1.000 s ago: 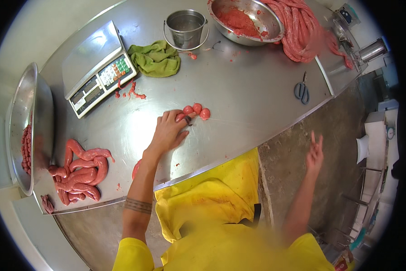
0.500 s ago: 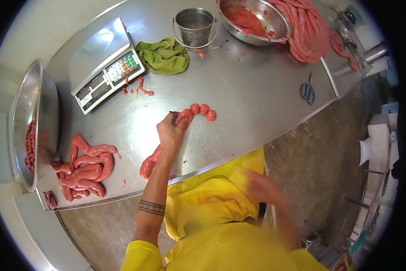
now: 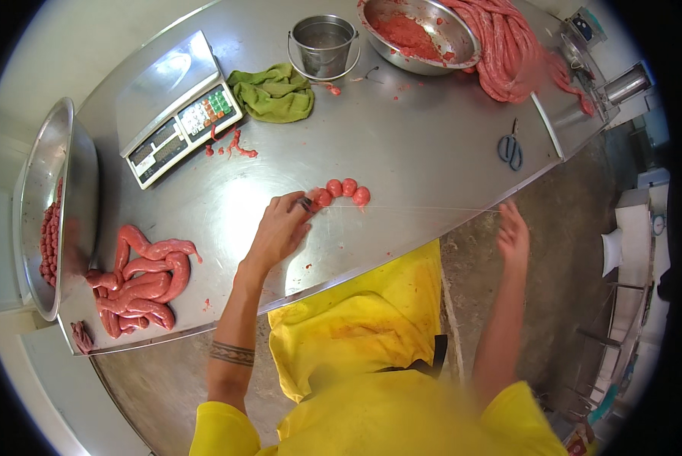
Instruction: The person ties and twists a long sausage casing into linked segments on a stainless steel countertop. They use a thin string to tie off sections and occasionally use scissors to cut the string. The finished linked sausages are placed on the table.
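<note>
The hands are well apart; the left hand touches the links on the table, its grip unclear from here; they arc rightward from it, toward the farther right hand, which pinches the taut thread.

white digital scale w/ steel pan, upper l of steel tbl, set at an angle; green, orange & white keys. crumpled green cloth just beside it, to the r. steel bucket next to cloth, handle down in front. blue-gray scissors nr tbl's r edge, blades pointing away. far r: small round white-faced dial.
</note>
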{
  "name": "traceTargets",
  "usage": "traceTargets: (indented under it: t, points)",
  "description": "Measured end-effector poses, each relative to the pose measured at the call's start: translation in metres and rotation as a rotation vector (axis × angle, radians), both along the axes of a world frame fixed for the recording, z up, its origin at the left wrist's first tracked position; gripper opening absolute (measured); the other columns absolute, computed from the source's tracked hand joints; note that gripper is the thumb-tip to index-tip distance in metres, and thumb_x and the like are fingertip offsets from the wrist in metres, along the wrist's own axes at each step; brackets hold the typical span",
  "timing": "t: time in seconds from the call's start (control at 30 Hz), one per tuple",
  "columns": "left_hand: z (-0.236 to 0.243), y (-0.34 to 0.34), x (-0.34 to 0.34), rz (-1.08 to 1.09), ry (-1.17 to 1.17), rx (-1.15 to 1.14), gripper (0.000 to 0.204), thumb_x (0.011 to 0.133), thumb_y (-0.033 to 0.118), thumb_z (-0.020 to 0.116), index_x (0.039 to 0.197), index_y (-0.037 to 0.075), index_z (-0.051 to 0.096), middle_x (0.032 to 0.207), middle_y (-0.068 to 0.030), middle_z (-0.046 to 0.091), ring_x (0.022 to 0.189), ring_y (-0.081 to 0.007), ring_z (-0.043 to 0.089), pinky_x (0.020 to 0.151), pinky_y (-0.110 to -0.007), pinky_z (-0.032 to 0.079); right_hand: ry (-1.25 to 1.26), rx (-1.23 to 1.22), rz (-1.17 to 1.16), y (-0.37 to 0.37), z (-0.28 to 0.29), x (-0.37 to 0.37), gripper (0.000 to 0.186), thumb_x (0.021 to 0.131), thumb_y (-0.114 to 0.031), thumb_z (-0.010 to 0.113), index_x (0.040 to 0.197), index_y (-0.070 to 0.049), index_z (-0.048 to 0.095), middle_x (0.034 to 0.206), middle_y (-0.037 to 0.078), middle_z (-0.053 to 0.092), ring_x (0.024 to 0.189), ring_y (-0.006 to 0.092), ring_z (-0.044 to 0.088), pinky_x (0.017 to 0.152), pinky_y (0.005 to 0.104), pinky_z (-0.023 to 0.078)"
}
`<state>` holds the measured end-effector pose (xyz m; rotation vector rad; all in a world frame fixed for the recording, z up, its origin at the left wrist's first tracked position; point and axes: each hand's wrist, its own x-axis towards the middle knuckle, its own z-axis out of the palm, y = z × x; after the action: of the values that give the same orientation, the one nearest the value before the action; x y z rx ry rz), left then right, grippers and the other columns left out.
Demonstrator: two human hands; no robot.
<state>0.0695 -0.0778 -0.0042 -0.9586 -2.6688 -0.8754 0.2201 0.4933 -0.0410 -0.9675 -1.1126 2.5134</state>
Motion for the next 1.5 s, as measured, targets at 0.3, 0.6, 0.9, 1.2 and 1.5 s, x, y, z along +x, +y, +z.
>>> traceTargets:
  t: [0.3,0.6,0.9,1.2,1.5]
  points:
    - [-0.004,0.018,0.020,0.470,-0.560,0.400,0.053,0.086,0.008,0.079,0.134,0.003,0.059,0.091,-0.0165,0.076,0.079,-0.0257,0.073,0.075,-0.036,0.057,-0.020,1.613,1.452,-0.424,0.072,-0.103,0.062,0.085,-0.009,0.068,0.141,0.000,0.045,0.121,0.020,0.065,0.118,0.0402,0.061,0.093,0.0528,0.052]
    - [-0.017,0.019,0.010,0.303,-0.227,0.015,0.014,0.091,0.020,0.075,0.094,0.007,0.073,0.089,-0.0098,0.069,0.080,-0.0259,0.068,0.070,-0.038,0.057,-0.522,1.104,1.154,-0.123,0.140,0.170,0.023,0.088,0.001,0.064,0.109,-0.004,0.072,0.089,0.017,0.071,0.085,0.0215,0.071,0.075,0.0380,0.054]
    - [-0.004,-0.003,0.017,-0.169,0.044,-0.302,0.030,0.085,0.015,0.071,0.114,0.021,0.074,0.120,-0.0073,0.061,0.112,-0.0292,0.058,0.096,-0.040,0.050,-0.574,1.628,0.443,-0.083,-0.004,0.117,0.046,0.086,-0.002,0.061,0.132,-0.006,0.063,0.089,0.012,0.069,0.082,0.0288,0.066,0.077,0.0423,0.051]
    - [-0.010,0.013,0.022,0.329,-0.145,0.107,0.037,0.088,0.002,0.071,0.124,0.008,0.066,0.100,-0.0151,0.062,0.086,-0.0363,0.067,0.074,-0.044,0.057,-0.053,1.794,0.668,-0.306,0.050,-0.141,0.051,0.091,-0.016,0.072,0.140,-0.019,0.059,0.122,0.015,0.059,0.114,0.0388,0.055,0.099,0.0476,0.045]
    - [-0.002,0.096,-0.068,-0.080,-0.058,-0.078,0.034,0.089,0.006,0.062,0.123,0.012,0.065,0.138,-0.0160,0.056,0.128,-0.0342,0.054,0.107,-0.046,0.046,0.084,0.940,0.569,-0.171,0.038,0.008,0.087,0.090,0.008,0.066,0.161,-0.010,0.019,0.092,0.000,0.054,0.086,0.0093,0.053,0.081,0.0284,0.049]
